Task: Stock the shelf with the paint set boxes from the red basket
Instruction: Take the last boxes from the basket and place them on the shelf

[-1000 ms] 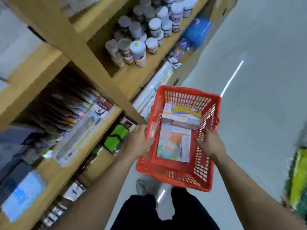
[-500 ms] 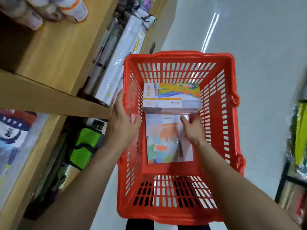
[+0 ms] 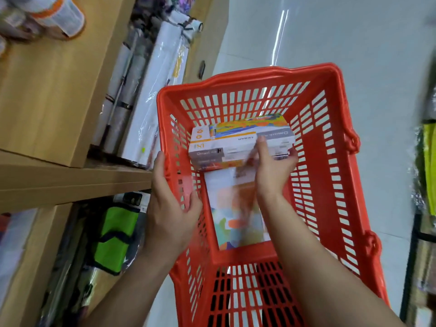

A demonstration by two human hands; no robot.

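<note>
A red plastic basket [image 3: 330, 175] fills the middle of the head view. My left hand [image 3: 169, 206] grips its left rim. Inside lies a stack of paint set boxes [image 3: 226, 142] with colourful lids at the far end, and a flat colourful box [image 3: 238, 223] rests on the bottom nearer me. My right hand [image 3: 271, 166] is inside the basket, fingers closing on the near right corner of the top boxes of the stack. The wooden shelf [image 3: 70, 182] runs along the left.
White wrapped paper rolls [image 3: 151, 97] lie on the shelf level beside the basket. A green pouch [image 3: 115, 237] sits on the level below. Paint jars [image 3: 56, 15] stand on the upper board at top left. Grey floor lies beyond the basket; another rack stands at the right edge.
My right hand left the basket's right rim, reached inside and now grips the stacked boxes. The view has tilted down and closer to the basket. My left hand stays on the left rim.
</note>
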